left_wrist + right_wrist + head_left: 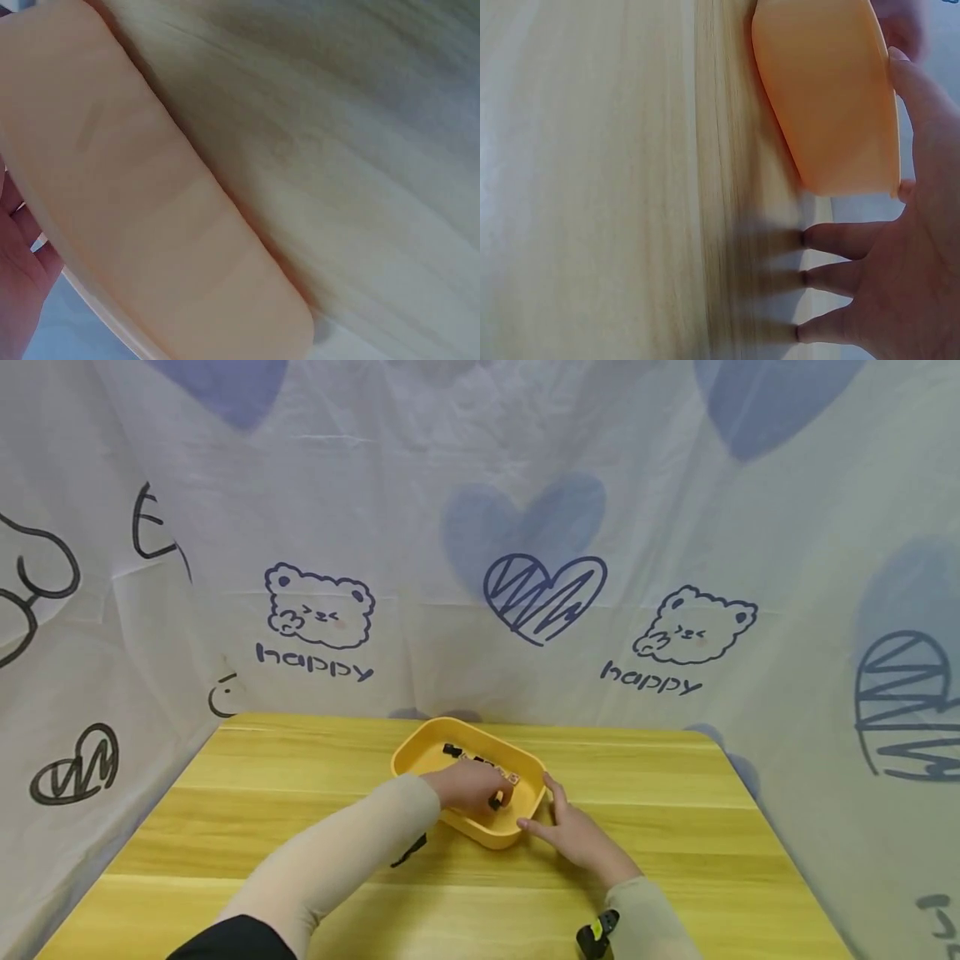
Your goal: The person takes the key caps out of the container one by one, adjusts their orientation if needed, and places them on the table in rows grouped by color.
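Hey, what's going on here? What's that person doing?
A person's left grip is inside a yellow, round-cornered, plastic-looking tray, beside a small black piece; I can't tell if it's pinched. The right grip touches the tray's right end. More small black pieces lie in the tray, which sits on a yellow wood-grain table.

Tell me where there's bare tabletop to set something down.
On the tabletop: left of the yellow tray and left sleeve; right of the tray, beyond the right hand; and between both sleeves, nearer the camera. It's crowded inside the tray, around the left hand and small pieces.
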### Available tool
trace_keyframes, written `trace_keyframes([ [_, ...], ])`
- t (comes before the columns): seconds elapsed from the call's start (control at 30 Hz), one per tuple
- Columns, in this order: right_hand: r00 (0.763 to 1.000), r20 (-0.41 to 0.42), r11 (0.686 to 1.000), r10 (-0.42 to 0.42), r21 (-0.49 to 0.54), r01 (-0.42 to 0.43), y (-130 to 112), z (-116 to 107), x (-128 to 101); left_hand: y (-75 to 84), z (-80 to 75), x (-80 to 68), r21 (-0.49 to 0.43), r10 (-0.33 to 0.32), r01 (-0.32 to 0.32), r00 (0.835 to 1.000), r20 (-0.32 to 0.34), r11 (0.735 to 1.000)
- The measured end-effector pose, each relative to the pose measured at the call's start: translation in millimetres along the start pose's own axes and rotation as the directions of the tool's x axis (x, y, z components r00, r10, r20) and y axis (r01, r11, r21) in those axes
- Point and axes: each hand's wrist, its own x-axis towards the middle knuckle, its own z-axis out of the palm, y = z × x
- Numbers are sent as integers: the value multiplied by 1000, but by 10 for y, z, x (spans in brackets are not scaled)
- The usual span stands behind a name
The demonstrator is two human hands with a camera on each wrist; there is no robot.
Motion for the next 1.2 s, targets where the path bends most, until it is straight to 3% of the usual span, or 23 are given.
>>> trace_keyframes([
  [0.23, 1000, 6, 1000, 20, -2, -20, -12, -13, -7, 70, -105, -162, -47, 4, -11, 991, -134, 999],
  [0.5, 999, 10, 999, 39, -4, -39, 5, -10, -24, 235, -189, -334, -85, 3, -27, 960, -279, 996],
  [0.83, 999, 6, 999, 33, 32, -33, -20, -9, -13, 343, -195, -615, -224, -46, -40, 929, -367, 974],
  [1.2, 1000, 6, 999, 31, 34, -31, -25, -11, -4, 469, -47, -877, -347, -131, -10, 915, -381, 938],
])
